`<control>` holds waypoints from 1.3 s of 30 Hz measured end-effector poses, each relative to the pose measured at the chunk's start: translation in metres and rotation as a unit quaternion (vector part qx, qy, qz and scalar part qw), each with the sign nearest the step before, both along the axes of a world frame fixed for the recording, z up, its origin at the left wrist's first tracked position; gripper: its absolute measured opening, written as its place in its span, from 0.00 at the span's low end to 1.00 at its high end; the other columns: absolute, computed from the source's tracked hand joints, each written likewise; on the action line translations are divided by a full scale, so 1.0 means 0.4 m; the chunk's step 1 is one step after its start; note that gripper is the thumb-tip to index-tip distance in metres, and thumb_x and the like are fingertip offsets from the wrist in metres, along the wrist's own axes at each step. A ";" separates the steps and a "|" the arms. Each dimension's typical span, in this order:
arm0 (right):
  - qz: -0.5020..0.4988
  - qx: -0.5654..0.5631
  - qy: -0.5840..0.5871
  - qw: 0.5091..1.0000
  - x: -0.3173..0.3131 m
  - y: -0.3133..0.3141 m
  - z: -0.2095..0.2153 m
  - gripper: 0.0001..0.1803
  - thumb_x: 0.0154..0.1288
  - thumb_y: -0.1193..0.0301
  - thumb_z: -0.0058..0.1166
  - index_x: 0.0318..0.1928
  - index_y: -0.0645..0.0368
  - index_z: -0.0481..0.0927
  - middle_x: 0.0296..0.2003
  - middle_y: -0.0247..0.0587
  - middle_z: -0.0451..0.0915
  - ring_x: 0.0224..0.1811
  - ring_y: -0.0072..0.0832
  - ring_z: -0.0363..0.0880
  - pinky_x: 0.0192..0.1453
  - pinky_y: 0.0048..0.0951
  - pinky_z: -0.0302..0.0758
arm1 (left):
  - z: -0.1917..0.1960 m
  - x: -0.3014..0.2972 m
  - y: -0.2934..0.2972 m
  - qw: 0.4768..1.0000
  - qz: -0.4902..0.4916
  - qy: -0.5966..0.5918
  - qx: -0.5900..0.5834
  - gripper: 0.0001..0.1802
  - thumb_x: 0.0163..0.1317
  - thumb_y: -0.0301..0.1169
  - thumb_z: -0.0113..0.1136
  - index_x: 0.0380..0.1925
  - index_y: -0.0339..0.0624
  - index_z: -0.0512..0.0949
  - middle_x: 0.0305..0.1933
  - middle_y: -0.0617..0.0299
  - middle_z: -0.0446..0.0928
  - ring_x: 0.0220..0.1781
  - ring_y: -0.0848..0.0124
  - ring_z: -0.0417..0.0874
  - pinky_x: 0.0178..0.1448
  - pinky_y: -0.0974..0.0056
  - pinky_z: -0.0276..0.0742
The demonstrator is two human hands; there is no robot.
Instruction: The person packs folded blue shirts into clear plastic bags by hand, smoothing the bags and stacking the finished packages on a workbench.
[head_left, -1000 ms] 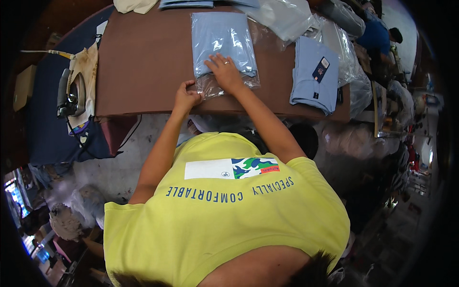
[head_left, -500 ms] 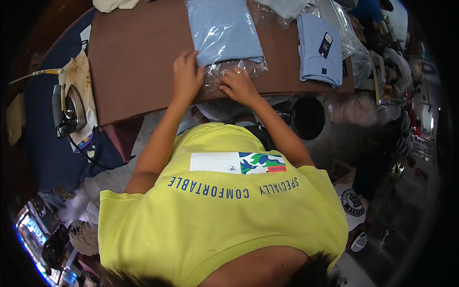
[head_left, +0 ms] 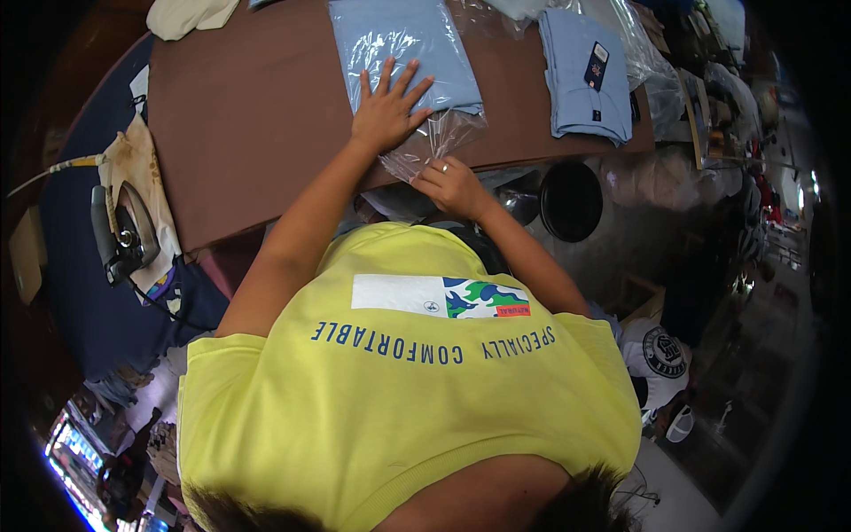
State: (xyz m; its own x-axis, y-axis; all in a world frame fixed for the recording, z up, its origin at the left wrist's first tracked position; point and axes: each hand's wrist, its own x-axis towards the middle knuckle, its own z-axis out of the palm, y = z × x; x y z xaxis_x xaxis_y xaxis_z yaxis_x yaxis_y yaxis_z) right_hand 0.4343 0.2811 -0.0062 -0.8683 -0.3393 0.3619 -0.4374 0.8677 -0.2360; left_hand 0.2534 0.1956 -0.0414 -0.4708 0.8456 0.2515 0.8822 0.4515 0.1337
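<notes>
Left hand (head_left: pixel 386 111) lies flat, fingers spread, on the bagged blue shirt (head_left: pixel 408 53) near the table's (head_left: pixel 248 133) front edge. Right hand (head_left: pixel 452 184) pinches the bag's open flap (head_left: pixel 434 142) at that edge. A second folded shirt (head_left: pixel 585 75) lies toward the right end; an iron (head_left: pixel 120 235) rests off the left end.

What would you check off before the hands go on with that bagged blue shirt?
1. Left hand flat on the folded blue shirt: ok.
2. Shirt inside the clear plastic bag: ok.
3. Right hand gripping the bag's open end at the table edge: ok.
4. Bag flap sealed: cannot tell.
5. Second folded shirt lying apart from the bag: ok.
6. Iron off to the side, away from the plastic: ok.
</notes>
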 end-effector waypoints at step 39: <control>-0.064 0.004 0.003 0.998 0.127 0.260 0.002 0.18 0.52 0.65 0.61 0.45 0.47 0.76 0.43 0.32 0.73 0.51 0.29 0.70 0.58 0.40 0.61 | 0.004 0.057 0.116 1.000 0.009 0.030 -0.003 0.28 0.67 0.52 0.40 0.67 0.68 0.58 0.74 0.68 0.48 0.76 0.59 0.42 0.71 0.34 0.35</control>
